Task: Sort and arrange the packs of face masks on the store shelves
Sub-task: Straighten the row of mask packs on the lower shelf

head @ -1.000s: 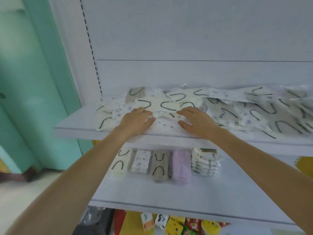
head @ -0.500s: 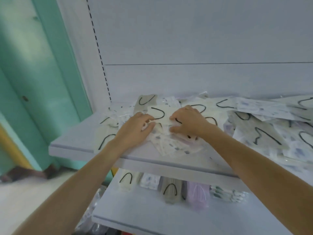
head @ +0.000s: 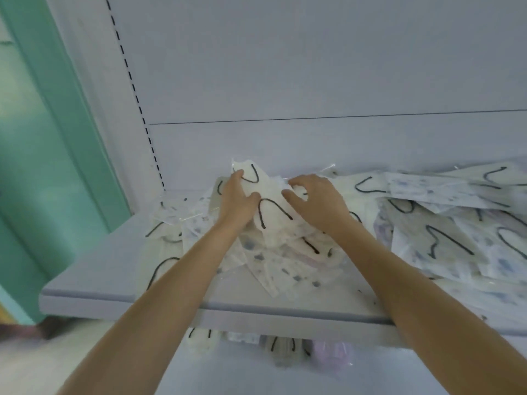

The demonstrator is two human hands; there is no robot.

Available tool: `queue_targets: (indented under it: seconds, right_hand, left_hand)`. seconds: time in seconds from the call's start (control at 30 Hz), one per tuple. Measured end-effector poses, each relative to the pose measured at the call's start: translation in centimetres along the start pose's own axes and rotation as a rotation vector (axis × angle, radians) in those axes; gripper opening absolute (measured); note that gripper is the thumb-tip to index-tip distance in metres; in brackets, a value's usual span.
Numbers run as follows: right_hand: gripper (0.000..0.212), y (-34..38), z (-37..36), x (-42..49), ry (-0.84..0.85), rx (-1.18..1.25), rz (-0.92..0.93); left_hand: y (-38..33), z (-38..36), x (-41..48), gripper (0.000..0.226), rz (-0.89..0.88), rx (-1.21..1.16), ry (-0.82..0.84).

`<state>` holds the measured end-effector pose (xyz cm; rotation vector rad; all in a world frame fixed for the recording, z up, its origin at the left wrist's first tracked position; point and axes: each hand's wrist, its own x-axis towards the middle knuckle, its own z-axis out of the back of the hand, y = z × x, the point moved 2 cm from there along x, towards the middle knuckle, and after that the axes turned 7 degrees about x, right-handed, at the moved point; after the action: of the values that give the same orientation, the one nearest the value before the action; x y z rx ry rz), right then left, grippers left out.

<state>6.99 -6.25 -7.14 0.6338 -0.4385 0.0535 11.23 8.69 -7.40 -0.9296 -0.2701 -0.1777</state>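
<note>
A loose heap of clear-wrapped face mask packs (head: 445, 240) covers the upper shelf (head: 94, 283); the packs are cream or blue-speckled with black ear loops. My left hand (head: 236, 201) grips a cream pack (head: 271, 212) that stands tilted up from the heap near the back panel, thumb on its front. My right hand (head: 316, 201) has curled fingers on the same pack's right edge. On the lower shelf a row of mask packs (head: 285, 346) shows partly under the upper shelf's front edge.
A white back panel (head: 313, 67) with a slotted upright (head: 134, 89) rises behind the shelf. A teal wall (head: 42, 138) stands to the left. The left end of the upper shelf has bare surface.
Both hands moved deeper toward the back panel and lifted a cream pack up from the heap. The camera has come closer and tilted up, so less of the lower shelf shows.
</note>
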Motion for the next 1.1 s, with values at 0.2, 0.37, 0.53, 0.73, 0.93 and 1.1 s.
queue_targets:
  seconds: [0.2,0.37,0.53,0.73,0.93,1.1]
  right_hand:
    - [0.042,-3.3,0.5,-0.3,0.068,-0.394,-0.256]
    - [0.025,-3.1,1.2,0.3,-0.245,0.036,-0.208]
    - [0.026,-1.0,1.4,-0.4,-0.187,0.304,0.112]
    - [0.024,-0.2,-0.2,-1.6,0.303,0.248,0.076]
    - [0.066,-3.4,2.4,-0.8,0.054,-0.342,-0.353]
    - [0.042,-5.2,2.3,-0.9,0.111,-0.391,-0.401]
  left_hand:
    - [0.2,-2.0,2.1,0.056,-0.066,-0.09,-0.039]
    - [1.3,-1.8,3.0,0.046,-0.073,-0.147,-0.098]
    - [1.0,-2.3,2.5,0.032,0.181,-0.566,0.114]
    - [1.9,-2.5,2.4,0.037,0.068,-0.369,0.113]
    - [2.0,-1.9,1.8,0.058,0.081,-0.397,0.04]
    - [1.6,-1.8,1.2,0.053,0.079,-0.371,0.04]
